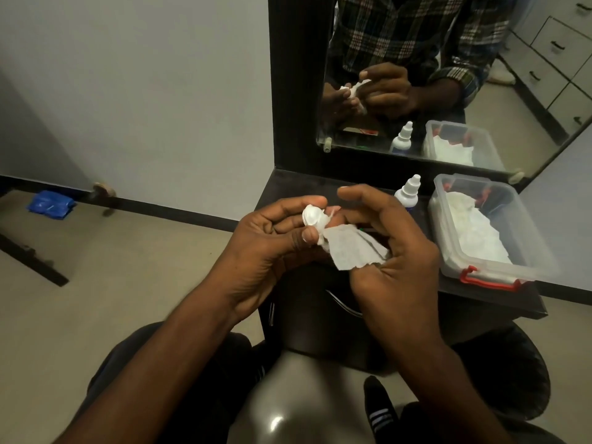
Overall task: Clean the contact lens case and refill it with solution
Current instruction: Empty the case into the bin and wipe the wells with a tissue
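My left hand (272, 238) pinches a small white contact lens case (312, 216) between thumb and fingers, above the dark counter's front edge. A crumpled white tissue (349, 248) hangs from the case and spreads toward my right hand (394, 251). My right hand's fingers curl round the tissue, with the index finger stretched above the case. A white solution bottle (407, 193) with a dropper tip stands upright on the counter, just behind my right hand. Most of the case is hidden by my fingers and the tissue.
A clear plastic box (528, 248) with a red latch holds white tissues, on the dark counter (480, 296) at the right. A mirror (480, 91) stands behind the counter. A blue packet (49, 205) lies on the floor at the far left.
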